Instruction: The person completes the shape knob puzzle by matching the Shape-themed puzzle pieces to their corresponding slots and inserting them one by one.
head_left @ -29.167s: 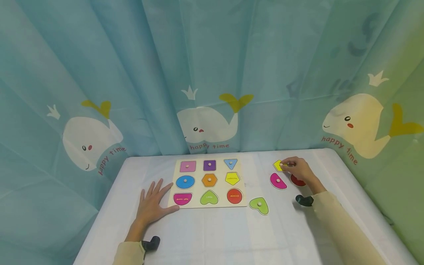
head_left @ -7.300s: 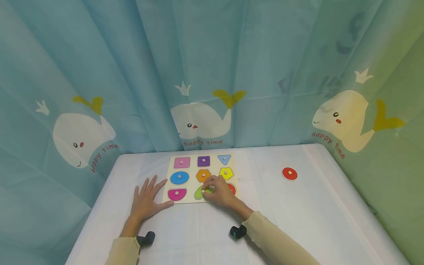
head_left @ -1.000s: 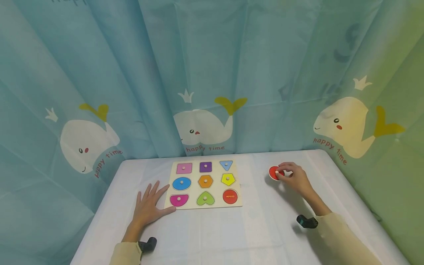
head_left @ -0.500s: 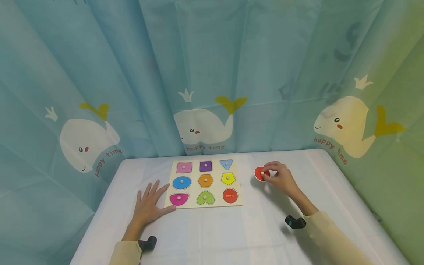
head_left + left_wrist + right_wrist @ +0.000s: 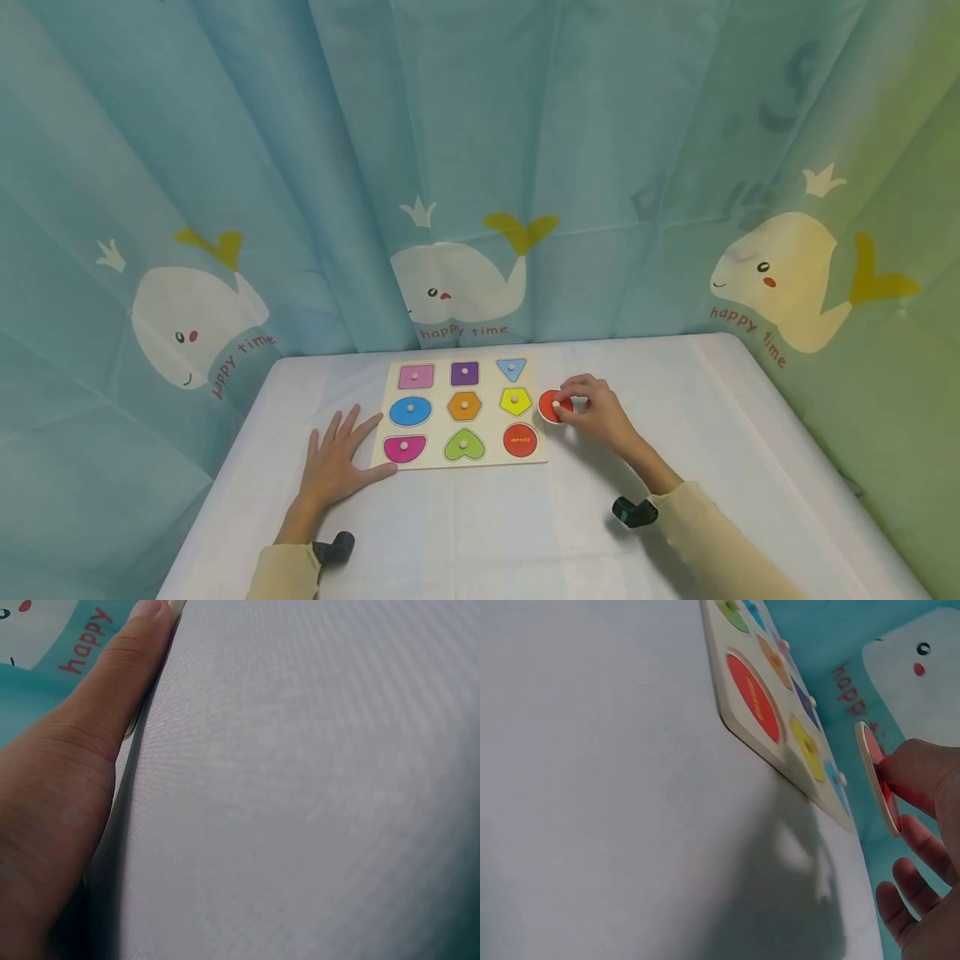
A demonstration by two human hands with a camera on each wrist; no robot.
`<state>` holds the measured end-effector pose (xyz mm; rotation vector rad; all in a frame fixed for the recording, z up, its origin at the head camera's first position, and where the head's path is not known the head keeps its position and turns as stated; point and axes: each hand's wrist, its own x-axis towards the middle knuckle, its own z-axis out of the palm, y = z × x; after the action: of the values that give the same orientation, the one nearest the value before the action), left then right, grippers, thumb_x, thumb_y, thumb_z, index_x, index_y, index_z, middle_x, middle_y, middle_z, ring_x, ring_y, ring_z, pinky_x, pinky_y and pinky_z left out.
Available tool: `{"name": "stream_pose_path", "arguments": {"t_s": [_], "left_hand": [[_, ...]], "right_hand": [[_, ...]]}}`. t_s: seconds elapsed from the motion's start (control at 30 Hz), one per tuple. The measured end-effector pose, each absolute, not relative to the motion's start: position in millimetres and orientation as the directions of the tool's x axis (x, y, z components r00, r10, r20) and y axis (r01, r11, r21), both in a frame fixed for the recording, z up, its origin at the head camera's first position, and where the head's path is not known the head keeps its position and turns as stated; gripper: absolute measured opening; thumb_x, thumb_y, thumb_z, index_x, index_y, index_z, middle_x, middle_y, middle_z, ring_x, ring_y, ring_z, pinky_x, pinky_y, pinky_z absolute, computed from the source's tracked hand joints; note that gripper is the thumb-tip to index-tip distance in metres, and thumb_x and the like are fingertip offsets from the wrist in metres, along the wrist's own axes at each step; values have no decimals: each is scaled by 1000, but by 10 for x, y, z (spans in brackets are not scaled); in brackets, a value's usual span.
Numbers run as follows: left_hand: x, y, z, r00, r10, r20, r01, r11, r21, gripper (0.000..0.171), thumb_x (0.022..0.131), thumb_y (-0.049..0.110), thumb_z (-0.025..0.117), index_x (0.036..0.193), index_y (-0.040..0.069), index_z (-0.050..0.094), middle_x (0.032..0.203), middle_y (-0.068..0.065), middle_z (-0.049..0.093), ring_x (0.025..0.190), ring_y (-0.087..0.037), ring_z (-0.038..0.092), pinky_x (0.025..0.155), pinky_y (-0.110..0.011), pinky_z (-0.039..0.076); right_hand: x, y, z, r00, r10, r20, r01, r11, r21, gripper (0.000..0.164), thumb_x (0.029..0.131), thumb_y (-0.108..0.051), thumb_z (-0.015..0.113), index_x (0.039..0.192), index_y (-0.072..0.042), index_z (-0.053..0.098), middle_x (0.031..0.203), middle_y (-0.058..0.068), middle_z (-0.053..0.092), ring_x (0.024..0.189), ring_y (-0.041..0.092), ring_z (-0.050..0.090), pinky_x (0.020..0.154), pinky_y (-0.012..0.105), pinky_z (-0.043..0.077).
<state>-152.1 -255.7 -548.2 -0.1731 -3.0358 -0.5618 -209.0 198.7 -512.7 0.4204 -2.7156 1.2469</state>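
Observation:
My right hand [image 5: 600,417] pinches the white knob of a red round puzzle piece [image 5: 549,406], raised above the table at the right edge of the puzzle board [image 5: 491,458]. In the right wrist view the red piece [image 5: 881,780] is seen nearly edge-on, thumb at its face. The board's red circular recess [image 5: 520,440] lies bare, with printed lettering. Knobbed pieces fill the other recesses, among them a green heart [image 5: 464,450] and a yellow pentagon [image 5: 516,407]. With fingers spread, my left hand [image 5: 333,467] rests on the table, thumb and fingertips at the board's left edge.
A white cloth [image 5: 480,533] covers the table. Behind it hangs a blue-green curtain [image 5: 600,208] printed with whales, reaching the table's far edge. Each wrist carries a small black camera, such as the right camera [image 5: 634,512].
Over the last second my right hand has carried the red round piece leftward to the board's edge. My left hand stays in place. Earlier, the pentagon, half round and heart went into the board.

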Motion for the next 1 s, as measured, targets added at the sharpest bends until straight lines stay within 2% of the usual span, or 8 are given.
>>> {"name": "stream_pose_path", "arguments": {"t_s": [0.3,0.63,1.0], "left_hand": [[-1524,-2566,-5487,-991,105,77,126,925,357,96,75,66,78,154,20,48,165,-22,30,152,-51,16,114,-79,4],[-1521,-2545,-5464,-991,106,86,131,925,358,97,74,67,77,153,19,49,164,-23,30,151,-51,17,114,-79,6],[-1527,-2570,-5496,-990,112,82,134,921,366,96,75,65,79,154,20,48,165,-22,29,152,-51,15,114,-79,4]], "right_hand": [[-2019,1738,-5203,-941,-264,212,-330,573,-750,8,84,-9,83,91,-11,80,112,9,68,105,29,56,79,36,49],[-1950,1563,-5349,-926,-310,213,-354,526,-774,9,83,-8,84,86,-15,78,103,1,66,107,26,55,91,44,43],[-1885,1464,-5422,-923,-307,233,-373,560,-740,14,80,-7,87,83,-16,77,102,1,65,105,24,52,89,43,40]]}}
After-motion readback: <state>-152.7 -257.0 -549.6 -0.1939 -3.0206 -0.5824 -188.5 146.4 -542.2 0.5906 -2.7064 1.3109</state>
